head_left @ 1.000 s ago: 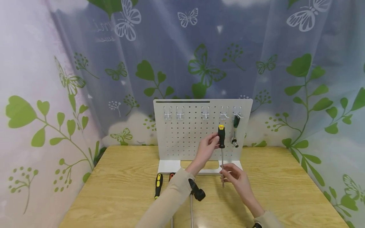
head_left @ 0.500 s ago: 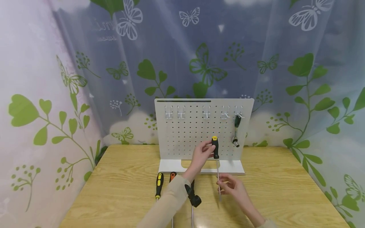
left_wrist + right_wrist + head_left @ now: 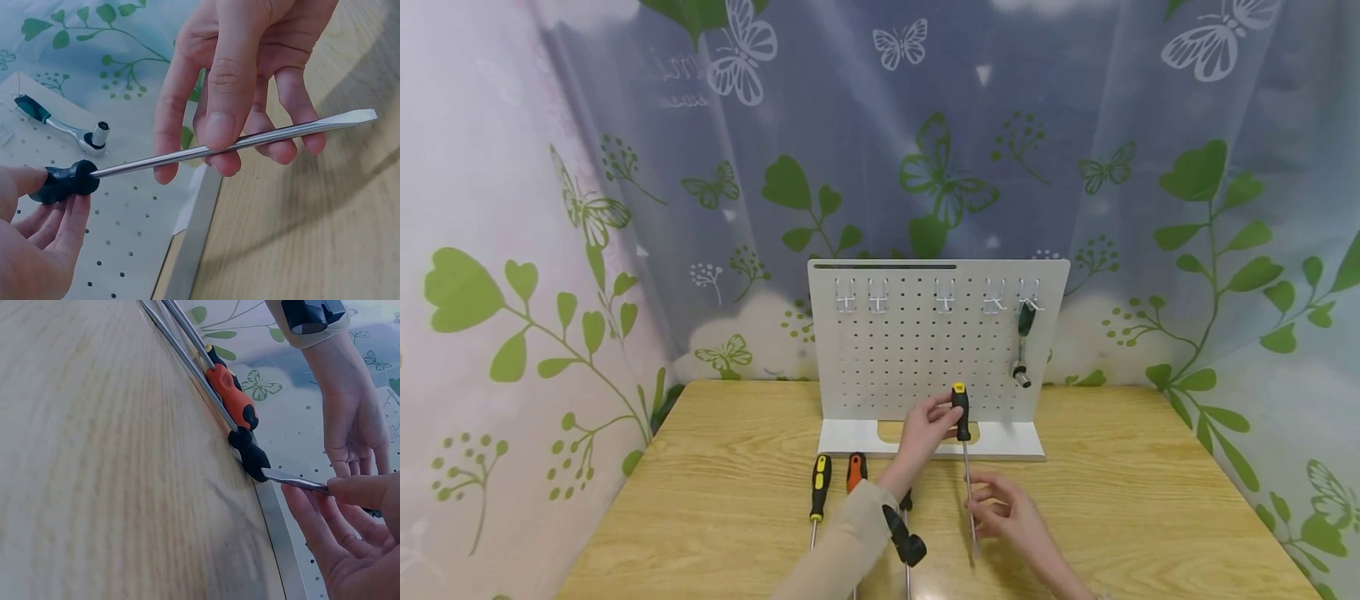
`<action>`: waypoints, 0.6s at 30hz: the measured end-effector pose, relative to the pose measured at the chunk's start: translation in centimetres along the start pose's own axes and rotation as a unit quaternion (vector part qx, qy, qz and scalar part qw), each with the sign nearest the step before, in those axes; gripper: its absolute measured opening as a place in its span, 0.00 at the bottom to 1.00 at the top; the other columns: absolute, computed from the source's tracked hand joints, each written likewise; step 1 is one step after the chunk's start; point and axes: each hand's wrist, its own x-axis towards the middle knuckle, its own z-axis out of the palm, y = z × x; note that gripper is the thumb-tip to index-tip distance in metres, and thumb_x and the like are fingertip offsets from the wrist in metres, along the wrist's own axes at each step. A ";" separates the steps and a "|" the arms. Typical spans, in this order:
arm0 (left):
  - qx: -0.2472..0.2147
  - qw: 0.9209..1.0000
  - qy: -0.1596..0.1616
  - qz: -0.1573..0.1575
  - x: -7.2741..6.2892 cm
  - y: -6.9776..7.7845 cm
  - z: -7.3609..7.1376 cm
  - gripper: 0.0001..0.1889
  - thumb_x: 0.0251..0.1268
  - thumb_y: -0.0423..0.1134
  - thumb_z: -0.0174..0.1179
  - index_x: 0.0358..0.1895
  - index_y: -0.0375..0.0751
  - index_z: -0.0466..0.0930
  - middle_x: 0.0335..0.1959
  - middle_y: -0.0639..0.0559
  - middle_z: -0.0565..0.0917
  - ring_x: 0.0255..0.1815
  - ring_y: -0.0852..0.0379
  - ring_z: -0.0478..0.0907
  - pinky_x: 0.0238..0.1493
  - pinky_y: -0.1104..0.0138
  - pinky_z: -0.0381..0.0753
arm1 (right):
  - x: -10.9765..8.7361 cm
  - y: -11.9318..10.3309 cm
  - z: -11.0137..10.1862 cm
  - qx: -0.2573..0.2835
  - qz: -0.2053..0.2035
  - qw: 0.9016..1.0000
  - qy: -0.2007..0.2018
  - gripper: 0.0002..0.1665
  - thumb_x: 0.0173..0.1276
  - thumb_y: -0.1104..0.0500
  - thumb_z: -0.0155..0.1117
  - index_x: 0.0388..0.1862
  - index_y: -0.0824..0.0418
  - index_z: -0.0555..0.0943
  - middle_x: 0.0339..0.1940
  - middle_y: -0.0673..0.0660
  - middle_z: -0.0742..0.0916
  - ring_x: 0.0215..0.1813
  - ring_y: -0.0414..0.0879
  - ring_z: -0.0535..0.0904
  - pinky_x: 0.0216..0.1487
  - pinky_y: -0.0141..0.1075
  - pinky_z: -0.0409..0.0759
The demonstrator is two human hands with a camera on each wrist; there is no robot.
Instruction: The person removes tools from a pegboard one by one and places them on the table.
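Observation:
My left hand (image 3: 925, 432) holds a flathead screwdriver (image 3: 962, 423) by its black handle with a yellow end. On its steel shaft, the thumb and fingers of my right hand (image 3: 1011, 517) pinch lightly, as the left wrist view shows. The screwdriver stands tilted in front of the pegboard (image 3: 895, 367), handle up, with its flat tip (image 3: 359, 117) pointing down toward the table. In the right wrist view the tip end lies between my right thumb and fingers, and much of the shaft is hidden.
On the wooden table (image 3: 715, 483) lie a yellow-and-black screwdriver (image 3: 821, 487), an orange-and-black one (image 3: 856, 472) and a black-handled one (image 3: 907, 500), partly behind my left sleeve. A green-handled ratchet wrench (image 3: 1026, 321) hangs at the board's right. Several clear hooks (image 3: 944, 297) line its top.
Both hands have moved down and slightly left with the screwdriver, away from the pegboard's upper right toward the table. The hanging ratchet wrench and the lying screwdrivers have stayed put.

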 end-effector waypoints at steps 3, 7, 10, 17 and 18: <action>0.003 1.000 0.004 -0.007 -0.4 -0.4 -0.1 0.20 0.74 0.33 0.60 0.64 0.28 0.75 0.53 0.32 0.85 0.54 0.42 0.84 0.51 0.59 0.88 | -0.2 0.2 0.2 -0.003 0.008 1.000 -0.003 0.28 0.71 0.69 0.64 0.64 0.80 0.68 0.44 0.70 0.84 0.35 0.49 0.87 0.35 0.41 0.90; 0.008 1.000 0.007 -0.009 -0.8 -1.1 -0.1 0.20 0.73 0.33 0.61 0.63 0.28 0.75 0.51 0.32 0.85 0.51 0.43 0.85 0.50 0.57 0.88 | -0.5 0.4 0.6 -0.009 0.012 1.000 -0.011 0.26 0.69 0.72 0.63 0.62 0.81 0.69 0.44 0.70 0.84 0.35 0.48 0.87 0.35 0.40 0.90; 0.012 1.000 0.011 -0.017 -1.2 -1.5 -0.1 0.20 0.73 0.33 0.61 0.63 0.28 0.75 0.49 0.33 0.86 0.48 0.45 0.86 0.49 0.55 0.88 | -0.8 0.3 0.8 -0.012 0.015 1.000 -0.018 0.25 0.67 0.73 0.64 0.60 0.80 0.70 0.44 0.70 0.83 0.35 0.48 0.87 0.36 0.42 0.90; 0.019 0.999 0.010 -0.025 -2.3 -2.2 -0.2 0.19 0.73 0.32 0.61 0.62 0.26 0.75 0.47 0.33 0.87 0.45 0.46 0.87 0.47 0.58 0.89 | -1.5 0.7 1.1 -0.013 0.036 0.999 -0.035 0.24 0.67 0.71 0.66 0.58 0.79 0.71 0.42 0.64 0.84 0.35 0.46 0.85 0.36 0.41 0.90; 0.023 0.999 0.009 -0.025 -2.4 -2.3 -0.3 0.19 0.73 0.31 0.61 0.62 0.26 0.75 0.46 0.33 0.87 0.44 0.46 0.87 0.47 0.58 0.89 | -1.6 0.7 1.1 -0.012 0.039 0.998 -0.038 0.24 0.67 0.70 0.66 0.58 0.78 0.71 0.42 0.63 0.84 0.35 0.46 0.85 0.36 0.41 0.90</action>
